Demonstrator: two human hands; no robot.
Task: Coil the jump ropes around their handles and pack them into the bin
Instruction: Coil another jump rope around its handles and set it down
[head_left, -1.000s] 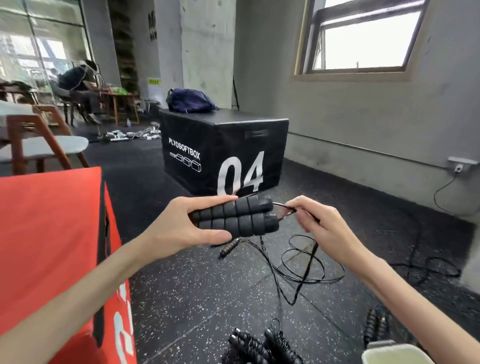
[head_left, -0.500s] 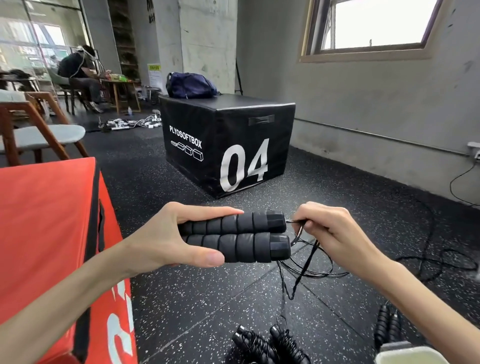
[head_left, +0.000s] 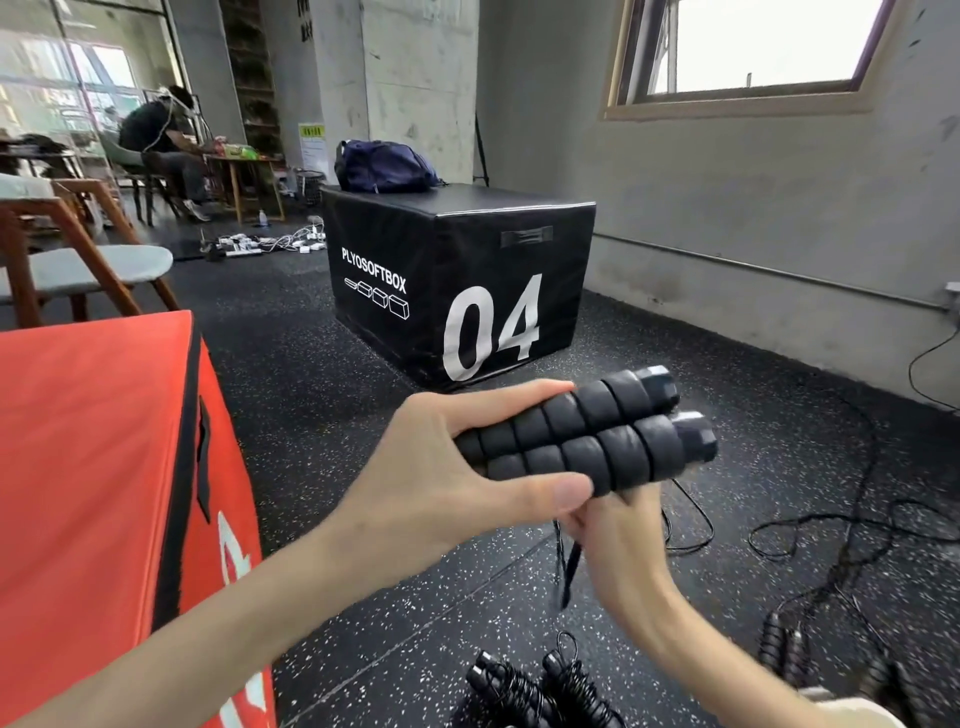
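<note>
Left hand (head_left: 436, 488) grips two ribbed black foam handles (head_left: 582, 441) side by side; right hand (head_left: 618, 540) beneath pinches the thin black rope (head_left: 571, 566), dangling floorward.

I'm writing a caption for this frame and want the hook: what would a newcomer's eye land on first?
First, the pair of black ribbed handles at centre, gripped side by side by the left hand, with the right hand just beneath them holding the thin black rope. Next, the black box marked 04 behind, and the bright red box filling the left edge.
</note>
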